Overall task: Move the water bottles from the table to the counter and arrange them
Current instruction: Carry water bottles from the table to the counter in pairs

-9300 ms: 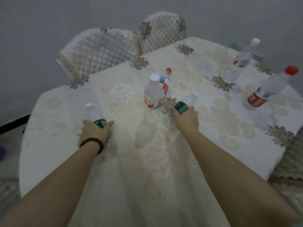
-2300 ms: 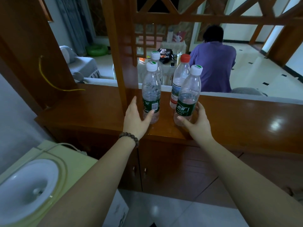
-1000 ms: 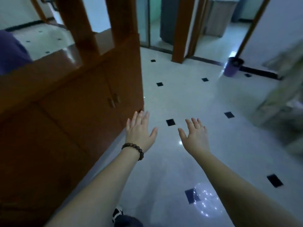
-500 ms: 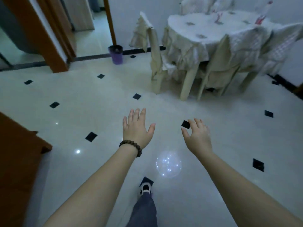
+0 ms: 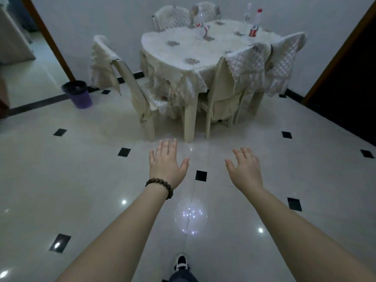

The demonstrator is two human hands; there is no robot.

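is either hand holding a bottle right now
No, the left hand and right hand are both open and empty above the floor, with the bottles on the table.

Glossy white tiled floor (image 5: 81,180) with black diamond insets beneath the hands; cream floral-patterned tablecloth (image 5: 183,49) ahead; purple plastic bin (image 5: 78,95) far left.

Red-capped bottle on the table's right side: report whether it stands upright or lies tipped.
Upright. The red-capped bottle stands on the table, cap on top, red label near its base.
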